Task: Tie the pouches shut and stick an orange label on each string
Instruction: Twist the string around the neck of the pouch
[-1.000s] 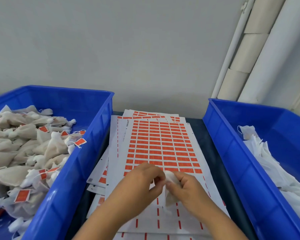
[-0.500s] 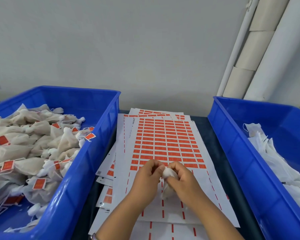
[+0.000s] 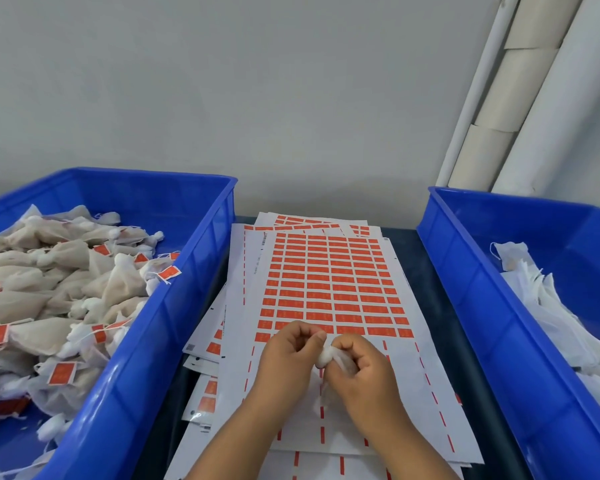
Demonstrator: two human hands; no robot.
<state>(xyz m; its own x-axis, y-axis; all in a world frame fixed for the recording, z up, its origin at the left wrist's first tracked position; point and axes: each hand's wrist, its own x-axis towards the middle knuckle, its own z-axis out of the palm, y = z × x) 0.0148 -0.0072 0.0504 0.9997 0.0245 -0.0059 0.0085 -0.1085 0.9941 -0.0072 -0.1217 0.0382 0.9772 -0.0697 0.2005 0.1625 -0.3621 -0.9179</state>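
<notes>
Both hands meet over the near part of the label sheets, working one small white pouch (image 3: 329, 355) between them. The left hand (image 3: 288, 358) has its fingers curled in, thumb and forefinger pinching at the bunched white top of the pouch, though whether they hold the fabric or its string is too small to tell. The right hand (image 3: 361, 372) curls round the pouch from the right, fingers folded over its body so that only the gathered end and a bit of thin fabric show between the two hands. Beneath them lies a fanned stack of white backing sheets (image 3: 413, 375); the top sheet carries a grid of orange labels (image 3: 329, 282) on its far part, while the near part under the hands shows only thin orange strips. The stack rests on a dark blue tabletop (image 3: 440, 306). To the left stands a blue bin (image 3: 174, 306) heaped with tied pouches (image 3: 49, 271), beige and full, many with an orange label on the string. To the right stands a second blue bin (image 3: 471, 306) holding a pile of limp white pouches (image 3: 551, 313). Behind the right bin, pale rolls (image 3: 520, 81) lean against the grey wall (image 3: 257, 98)
</notes>
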